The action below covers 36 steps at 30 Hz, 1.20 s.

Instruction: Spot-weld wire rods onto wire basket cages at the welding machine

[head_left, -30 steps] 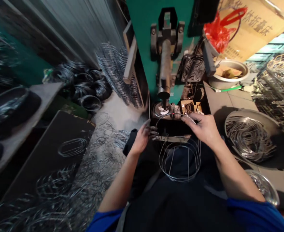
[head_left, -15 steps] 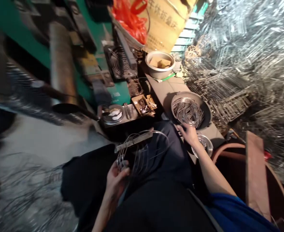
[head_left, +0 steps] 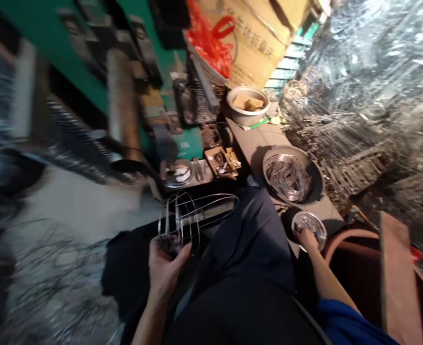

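My left hand (head_left: 164,268) grips a small wire cage frame (head_left: 190,218) and holds it above my lap, tilted on its side. My right hand (head_left: 307,237) reaches down into a small shiny metal bowl (head_left: 310,225) beside my right knee; its fingers are hidden inside the bowl. Just behind that bowl sits a larger grey basin (head_left: 292,175) filled with bent wire pieces. In front of me stands the green welding machine (head_left: 125,96) with its round electrode plate (head_left: 177,173).
A great heap of finished wire frames (head_left: 358,120) fills the right side. A pot (head_left: 247,105), a red plastic bag (head_left: 211,43) and a cardboard box (head_left: 258,38) stand at the back. Loose wire rings litter the floor (head_left: 53,268) on the left. A brown tub with a board (head_left: 387,268) is at my right.
My head has swung right. My right hand left the cage at the machine, passed the large basin and dropped into the small bowl. My left hand now holds the cage alone over my lap.
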### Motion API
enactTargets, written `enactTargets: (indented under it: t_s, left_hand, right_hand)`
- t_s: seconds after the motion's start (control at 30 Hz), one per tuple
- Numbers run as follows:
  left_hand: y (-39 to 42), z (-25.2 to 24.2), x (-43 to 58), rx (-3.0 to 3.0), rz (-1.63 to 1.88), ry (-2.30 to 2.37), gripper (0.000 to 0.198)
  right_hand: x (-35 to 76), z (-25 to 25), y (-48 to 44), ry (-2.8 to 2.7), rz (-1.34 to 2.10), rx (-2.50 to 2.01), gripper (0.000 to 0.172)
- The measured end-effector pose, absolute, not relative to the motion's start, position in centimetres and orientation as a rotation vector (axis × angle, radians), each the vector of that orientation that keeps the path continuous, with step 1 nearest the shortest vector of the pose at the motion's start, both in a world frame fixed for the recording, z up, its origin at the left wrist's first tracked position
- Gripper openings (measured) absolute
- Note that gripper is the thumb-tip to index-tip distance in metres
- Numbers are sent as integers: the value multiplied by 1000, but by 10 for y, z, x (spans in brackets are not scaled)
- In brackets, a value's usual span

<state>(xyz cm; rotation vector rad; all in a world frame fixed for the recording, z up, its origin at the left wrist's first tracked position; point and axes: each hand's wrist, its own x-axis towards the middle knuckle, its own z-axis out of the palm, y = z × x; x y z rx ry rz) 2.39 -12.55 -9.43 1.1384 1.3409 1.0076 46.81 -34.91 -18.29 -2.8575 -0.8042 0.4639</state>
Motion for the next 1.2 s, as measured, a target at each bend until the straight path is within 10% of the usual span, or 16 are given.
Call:
enactTargets:
  t_s: [0.3,0.63,1.2]
  left_hand:
    - [-113,-97,6,1359,1113,1548,48]
    - [-113,-89,7,1432,1151,1566,45]
    - [-93,-96,-14,1287,1241,1507,45]
  right_hand:
    - [502,-175,-325,-515,426,-2962,21]
    - [298,-24,-84,-1771,693,-1472,29]
    - [223,-35,-20,-2099,316,-1147,22]
